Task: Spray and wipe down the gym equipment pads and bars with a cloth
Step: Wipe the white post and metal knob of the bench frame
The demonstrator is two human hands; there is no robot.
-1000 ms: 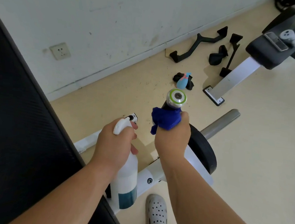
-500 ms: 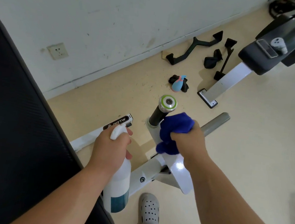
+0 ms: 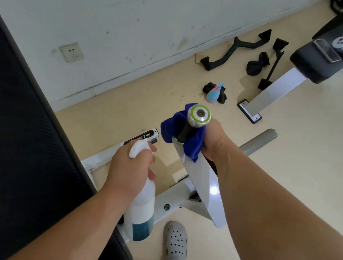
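A black handle bar with a silver, green-ringed end cap (image 3: 198, 115) rises from a white machine arm (image 3: 205, 186). My right hand (image 3: 215, 142) grips a blue cloth (image 3: 190, 140) wrapped round the bar just below the cap. My left hand (image 3: 131, 165) holds a white spray bottle (image 3: 141, 210) by its neck, upright, to the left of the arm, its trigger head (image 3: 137, 147) pointing away. Teal liquid fills the bottle's bottom. A large black pad (image 3: 18, 137) fills the left side.
A grey steel peg (image 3: 258, 141) sticks out behind my right hand. Black cable handles (image 3: 233, 50), a small blue bottle (image 3: 213, 94) and a second bench (image 3: 309, 63) with a phone on it lie near the wall. My shoe (image 3: 175, 244) stands below the frame.
My right hand slid the blue cloth back up the bar, from the white arm's base to just under the end cap. The left hand with the bottle has barely moved.
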